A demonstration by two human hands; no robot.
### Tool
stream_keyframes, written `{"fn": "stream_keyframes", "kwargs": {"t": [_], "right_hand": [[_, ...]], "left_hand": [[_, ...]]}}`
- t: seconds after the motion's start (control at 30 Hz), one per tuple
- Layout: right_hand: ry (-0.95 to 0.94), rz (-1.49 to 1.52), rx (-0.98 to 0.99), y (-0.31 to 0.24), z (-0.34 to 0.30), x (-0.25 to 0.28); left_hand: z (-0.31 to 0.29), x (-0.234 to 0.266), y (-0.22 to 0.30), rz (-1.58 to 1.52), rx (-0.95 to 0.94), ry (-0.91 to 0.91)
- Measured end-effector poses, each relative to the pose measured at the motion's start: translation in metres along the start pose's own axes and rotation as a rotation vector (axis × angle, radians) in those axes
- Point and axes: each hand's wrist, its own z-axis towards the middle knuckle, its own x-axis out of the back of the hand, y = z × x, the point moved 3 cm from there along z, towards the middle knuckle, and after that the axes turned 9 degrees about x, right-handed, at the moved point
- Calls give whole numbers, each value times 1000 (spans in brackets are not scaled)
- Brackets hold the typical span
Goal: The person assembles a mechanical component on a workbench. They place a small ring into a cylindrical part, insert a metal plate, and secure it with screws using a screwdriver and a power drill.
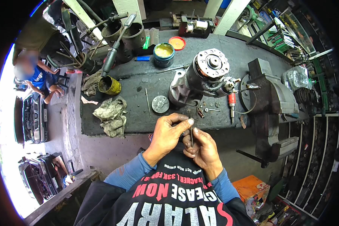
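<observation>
Close to the bench's front edge, my left hand (166, 135) and my right hand (204, 148) meet in front of my body. A thin dark metal rod (192, 138) stands upright between them. The left thumb and forefinger pinch its upper part, and the right fingers close around its lower part. Just beyond stands a starter motor (213, 62), upright on its cast metal housing (179, 90). Left of the housing lies a round metal cover plate (161, 104) with holes. A slim rod (148, 101) rests beside the plate. Small nuts and bolts (207, 107) are scattered before the motor.
A bench vise (269, 88) is at right, beside a red-handled tool (232, 105). Behind are an open grease tub (164, 52) and its red lid (177, 43). Rags (111, 116), a yellow can (110, 86) and metal cylinders fill the left. A person (37, 77) sits far left.
</observation>
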Motion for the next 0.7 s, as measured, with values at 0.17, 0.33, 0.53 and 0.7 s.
{"fn": "stream_keyframes", "kwargs": {"t": [0.17,0.33,0.53,0.7], "right_hand": [[63,-82,167,-3,3,9],[118,-125,279,0,7,10],[150,-131,300,5,11,17],[94,-109,321,14,16,25]], "left_hand": [[-2,-4,5,-45,18,-62],[-12,-3,1,-63,54,-73],[-23,-5,9,173,-32,14],[-17,-6,-1,180,-59,60]]}}
